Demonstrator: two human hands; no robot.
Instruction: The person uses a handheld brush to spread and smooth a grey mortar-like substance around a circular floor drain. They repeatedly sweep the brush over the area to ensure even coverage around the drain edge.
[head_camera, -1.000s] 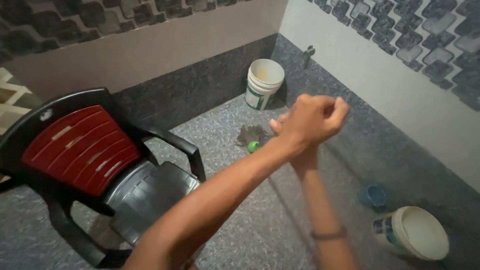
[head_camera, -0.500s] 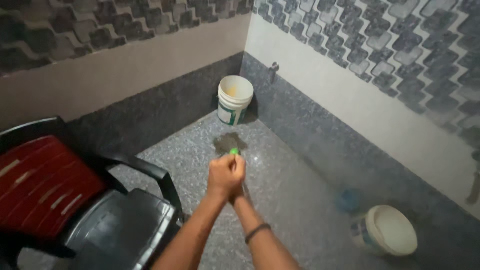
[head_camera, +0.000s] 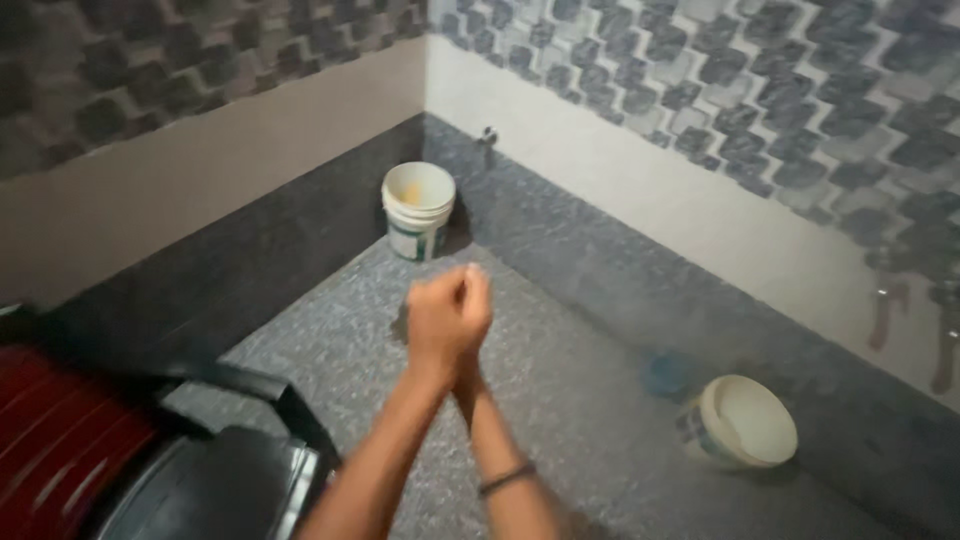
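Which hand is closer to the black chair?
Left. The left hand is clasped over the right hand, on the side toward the black chair, low at left; the right sits just behind it, farther away.

hands (head_camera: 449, 318) | clasped tight, fists closed | raised mid-frame over speckled floor (head_camera: 560, 400)

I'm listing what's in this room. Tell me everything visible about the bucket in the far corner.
The white bucket looks plastic, round, with ribbed bands under its rim and a dark printed band low on its side. It stands upright and open on the speckled grey floor, close to both walls, below a small wall tap. Its inside looks yellowish. Nothing else touches it.
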